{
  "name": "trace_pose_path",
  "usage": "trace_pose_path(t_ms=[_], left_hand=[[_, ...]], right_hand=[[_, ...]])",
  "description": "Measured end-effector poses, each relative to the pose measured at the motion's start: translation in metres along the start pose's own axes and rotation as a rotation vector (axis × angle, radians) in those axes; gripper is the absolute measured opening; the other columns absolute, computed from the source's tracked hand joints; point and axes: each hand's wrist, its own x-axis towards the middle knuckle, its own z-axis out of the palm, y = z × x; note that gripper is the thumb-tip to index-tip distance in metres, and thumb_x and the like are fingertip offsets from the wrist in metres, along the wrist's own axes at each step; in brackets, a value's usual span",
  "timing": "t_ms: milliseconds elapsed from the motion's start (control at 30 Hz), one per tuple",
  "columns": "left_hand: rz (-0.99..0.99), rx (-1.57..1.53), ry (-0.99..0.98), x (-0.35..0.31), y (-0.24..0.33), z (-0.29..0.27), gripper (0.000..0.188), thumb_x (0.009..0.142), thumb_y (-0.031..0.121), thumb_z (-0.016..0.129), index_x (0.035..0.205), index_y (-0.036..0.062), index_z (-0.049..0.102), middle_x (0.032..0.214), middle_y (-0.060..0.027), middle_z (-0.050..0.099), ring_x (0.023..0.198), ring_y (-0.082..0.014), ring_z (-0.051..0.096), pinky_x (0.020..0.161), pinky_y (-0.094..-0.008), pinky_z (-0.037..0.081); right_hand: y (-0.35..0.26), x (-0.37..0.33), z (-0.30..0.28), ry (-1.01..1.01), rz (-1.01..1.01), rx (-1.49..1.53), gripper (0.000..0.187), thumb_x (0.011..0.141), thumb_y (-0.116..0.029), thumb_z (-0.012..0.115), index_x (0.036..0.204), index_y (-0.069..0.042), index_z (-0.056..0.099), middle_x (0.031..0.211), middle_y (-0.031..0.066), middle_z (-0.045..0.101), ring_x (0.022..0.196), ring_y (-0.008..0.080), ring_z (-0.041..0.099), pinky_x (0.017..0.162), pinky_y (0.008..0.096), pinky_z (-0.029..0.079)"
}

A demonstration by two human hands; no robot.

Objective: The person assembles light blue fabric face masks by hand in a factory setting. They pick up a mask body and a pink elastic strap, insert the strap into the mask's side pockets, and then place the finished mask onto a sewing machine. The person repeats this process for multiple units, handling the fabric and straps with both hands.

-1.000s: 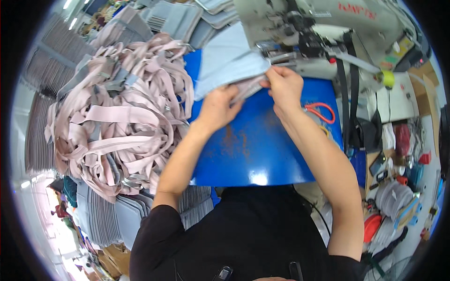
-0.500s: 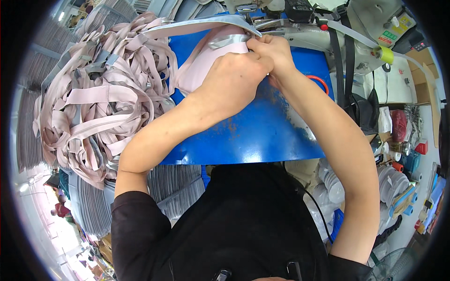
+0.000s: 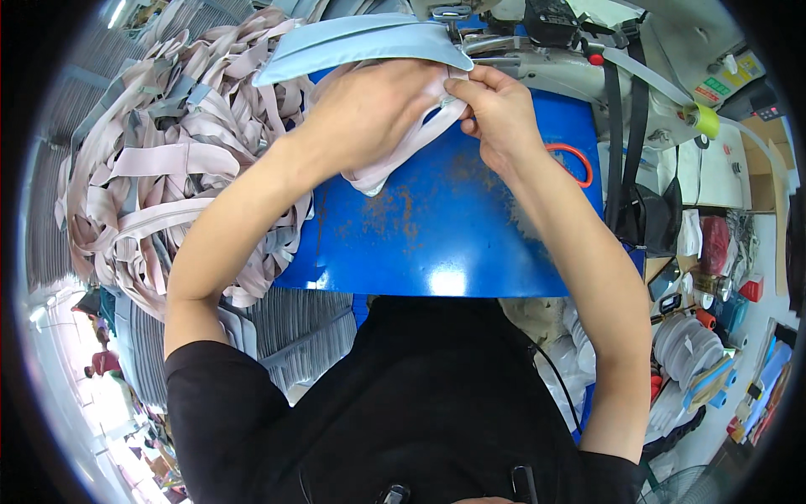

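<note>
My right hand [image 3: 501, 113] pinches a pale pink fabric strip [image 3: 417, 143] between thumb and fingers, beside the sewing machine. Back upward, my left hand [image 3: 378, 109] lies over the pink fabric. Its fingers reach toward the right hand and are mostly hidden, partly below a light blue fabric piece [image 3: 361, 46]. That curved, flat piece stretches across the far side of the blue work table [image 3: 403, 227], its right end at the machine's needle area [image 3: 453, 32]. One loose end of the strip hangs down toward me below the left hand.
A big tangled heap of pink and grey strips [image 3: 180, 160] covers the left side. Stacks of grey flat pieces [image 3: 306, 328] stand below it. A red ring-shaped handle [image 3: 579, 160] lies right of my right forearm. The sewing machine arm [image 3: 546, 67] spans the far right.
My left hand has moved left and away from the right hand, over the pink fabric. The blue piece now shows more of its broad face. My right hand has turned slightly and keeps its pinch.
</note>
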Motion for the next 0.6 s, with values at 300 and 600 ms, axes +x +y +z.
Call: trace_pose_path(t_ms=[300, 600], left_hand=[[0.394, 0.407, -0.009, 0.010, 0.009, -0.065, 0.043, 0.082, 0.016, 0.078, 0.125, 0.0135, 0.069, 0.103, -0.0056, 0.062, 0.094, -0.0239, 0.066, 0.077, -0.0377, 0.055], [-0.100, -0.161, 0.247, 0.003, 0.023, 0.031, 0.030, 0.087, 0.019, 0.080, 0.108, 0.0006, 0.071, 0.086, -0.0061, 0.057, 0.071, -0.0195, 0.056, 0.065, -0.0323, 0.047]], right_hand=[[0.001, 0.001, -0.008, -0.033, 0.016, 0.109, 0.030, 0.089, -0.012, 0.076, 0.115, 0.001, 0.069, 0.092, 0.0055, 0.070, 0.072, 0.0107, 0.063, 0.056, 0.0251, 0.046], [-0.003, -0.003, -0.003, -0.020, 0.019, 0.137, 0.026, 0.093, -0.017, 0.071, 0.112, 0.000, 0.068, 0.093, 0.0072, 0.069, 0.067, 0.0148, 0.066, 0.053, 0.0264, 0.046]])
